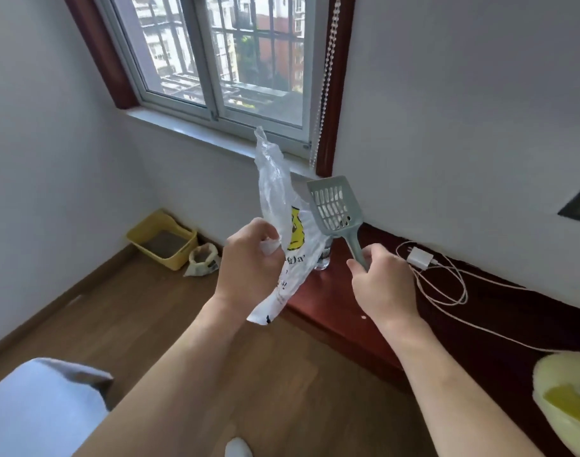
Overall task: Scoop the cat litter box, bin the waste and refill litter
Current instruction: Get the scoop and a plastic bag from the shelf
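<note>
My left hand (249,258) grips a crumpled clear plastic bag (277,192) with a yellow print, held up at chest height. My right hand (381,282) holds the handle of a grey-green slotted litter scoop (334,206), its head pointing up and empty. Far off in the room's corner under the window stands the yellow litter box (179,258) with grey litter inside. Beside it on the floor sits an open bag of litter (202,260).
A dark red wooden ledge (331,308) runs along the right wall, with a white charger and cable (422,258), a clear bottle partly hidden behind the plastic bag, and a pale bowl (559,404). A wooden floor lies between me and the box. A blue-white cloth (41,407) is at lower left.
</note>
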Action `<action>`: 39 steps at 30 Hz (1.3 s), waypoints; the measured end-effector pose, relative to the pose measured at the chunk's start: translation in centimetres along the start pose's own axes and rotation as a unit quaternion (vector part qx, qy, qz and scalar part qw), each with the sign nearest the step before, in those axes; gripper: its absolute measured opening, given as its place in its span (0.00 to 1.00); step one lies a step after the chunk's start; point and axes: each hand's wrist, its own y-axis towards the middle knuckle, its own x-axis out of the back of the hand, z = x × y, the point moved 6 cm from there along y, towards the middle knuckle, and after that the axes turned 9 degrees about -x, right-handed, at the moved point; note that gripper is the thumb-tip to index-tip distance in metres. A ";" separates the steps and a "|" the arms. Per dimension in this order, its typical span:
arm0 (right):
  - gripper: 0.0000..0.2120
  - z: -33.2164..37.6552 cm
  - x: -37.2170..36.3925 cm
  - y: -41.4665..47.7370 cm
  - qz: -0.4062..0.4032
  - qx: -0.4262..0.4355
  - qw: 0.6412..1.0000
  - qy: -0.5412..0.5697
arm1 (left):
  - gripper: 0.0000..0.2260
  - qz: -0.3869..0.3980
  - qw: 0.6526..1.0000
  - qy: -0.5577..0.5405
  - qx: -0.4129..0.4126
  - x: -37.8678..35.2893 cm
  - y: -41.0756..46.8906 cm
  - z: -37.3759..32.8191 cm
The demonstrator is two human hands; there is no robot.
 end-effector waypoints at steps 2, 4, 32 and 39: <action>0.08 2.1 -1.1 -0.1 0.009 0.017 1.000 0.003 | 0.06 -0.019 1.000 0.009 0.011 2.0 0.0 1.4; 0.09 4.3 -2.4 -0.2 0.014 0.033 0.999 0.000 | 0.06 -0.039 0.999 0.011 0.021 4.2 0.1 2.8; 0.07 34.9 -31.0 -0.4 0.146 0.138 0.980 0.001 | 0.06 -0.138 0.976 0.117 0.124 28.1 4.7 33.3; 0.06 40.6 -38.2 4.8 0.184 0.164 0.969 0.030 | 0.07 -0.151 0.960 0.171 0.164 29.6 9.6 39.5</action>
